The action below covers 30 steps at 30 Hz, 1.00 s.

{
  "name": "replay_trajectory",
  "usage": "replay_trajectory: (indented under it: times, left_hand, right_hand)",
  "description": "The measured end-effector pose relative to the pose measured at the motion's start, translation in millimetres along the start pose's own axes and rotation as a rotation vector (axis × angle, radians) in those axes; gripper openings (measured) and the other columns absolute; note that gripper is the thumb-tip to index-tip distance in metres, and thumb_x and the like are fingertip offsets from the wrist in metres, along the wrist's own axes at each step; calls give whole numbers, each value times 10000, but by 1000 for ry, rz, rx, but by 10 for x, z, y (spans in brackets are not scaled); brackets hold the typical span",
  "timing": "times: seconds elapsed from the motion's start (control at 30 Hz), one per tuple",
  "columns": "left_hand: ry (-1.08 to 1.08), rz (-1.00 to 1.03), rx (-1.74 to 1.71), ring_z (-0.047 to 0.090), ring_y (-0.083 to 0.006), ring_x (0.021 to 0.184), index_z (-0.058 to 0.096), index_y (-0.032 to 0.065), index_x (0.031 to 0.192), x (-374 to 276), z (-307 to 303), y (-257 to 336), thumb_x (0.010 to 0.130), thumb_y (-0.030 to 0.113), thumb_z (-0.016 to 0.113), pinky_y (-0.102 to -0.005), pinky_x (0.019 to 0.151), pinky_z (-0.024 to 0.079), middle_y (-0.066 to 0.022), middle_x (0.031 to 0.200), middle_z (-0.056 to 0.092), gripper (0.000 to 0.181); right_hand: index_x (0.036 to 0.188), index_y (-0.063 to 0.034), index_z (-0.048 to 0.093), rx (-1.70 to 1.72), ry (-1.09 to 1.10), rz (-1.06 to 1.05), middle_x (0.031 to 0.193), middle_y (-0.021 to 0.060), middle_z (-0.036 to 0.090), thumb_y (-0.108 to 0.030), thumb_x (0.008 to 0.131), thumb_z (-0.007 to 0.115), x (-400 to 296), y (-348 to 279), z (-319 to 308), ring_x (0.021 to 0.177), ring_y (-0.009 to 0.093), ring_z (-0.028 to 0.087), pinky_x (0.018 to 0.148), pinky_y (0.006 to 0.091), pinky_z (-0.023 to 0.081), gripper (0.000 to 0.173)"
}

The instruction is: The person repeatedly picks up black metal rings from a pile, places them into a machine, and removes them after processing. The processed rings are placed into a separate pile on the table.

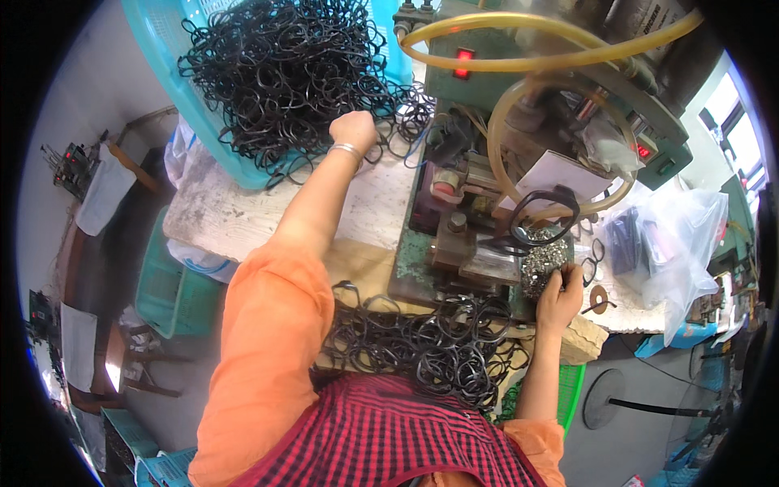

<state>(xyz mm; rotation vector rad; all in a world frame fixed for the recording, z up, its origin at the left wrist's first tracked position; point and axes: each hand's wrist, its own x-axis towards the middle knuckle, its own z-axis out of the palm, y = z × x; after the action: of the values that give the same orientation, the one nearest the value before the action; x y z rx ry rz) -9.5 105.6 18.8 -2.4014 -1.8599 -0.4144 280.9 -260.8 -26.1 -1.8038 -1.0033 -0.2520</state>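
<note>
My left hand reaches to the near edge of a large heap of black plastic eyeglass frames in a tilted blue plastic basket. The hand looks curled, but its fingertips are hidden, so any grip is unclear. At the front right of a green bench machine, my right hand touches a pile of tiny shiny metal parts. Its fingers are bent, and whatever they pinch is too small to tell. A single black eyeglass frame sits at the machine's fixture, above the metal parts.
More black frames lie heaped between my body and the machine. Yellowish hoses loop before the machine head. Clear plastic bags lie right of it. Left of the whitish worktop stands a green crate. A green basket is below right.
</note>
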Motion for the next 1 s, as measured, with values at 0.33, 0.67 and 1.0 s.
replay_trajectory:
  times: [0.33, 0.67, 1.0]
  left_hand:
    - [207, 237, 33, 673, -349, 776, 633, 65, 833, -952, 38, -350, 850, 101, 539, -462, 620, 529, -142, 776, 675, 101]
    - [438, 80, -463, 665, -348, 747, 665, 47, 1003, -1212, 152, -329, 838, 25, 610, -440, 657, 513, -193, 943, 691, 175]
    - [670, 796, -1227, 621, -167, 635, 616, -17, 1073, -1900, -1349, 871, 851, -164, 581, -222, 503, 478, -155, 898, 629, 269]
  right_hand:
    - [952, 22, 720, 92, -91, 185, 875, 98, 719, -71, 842, 726, -184, -128, -682, 806, 176, 653, 754, 290, 504, 144]
    - [975, 11, 682, 584, -204, 75, 905, 115, 699, -36, 883, 639, 110, -1163, 124, 872, 156, 651, 810, 282, 501, 112]
    - [1360, 56, 404, 1002, -405, 303, 1013, 120, 677, 36, 883, 551, 96, -1280, 190, 973, 166, 605, 928, 296, 458, 499]
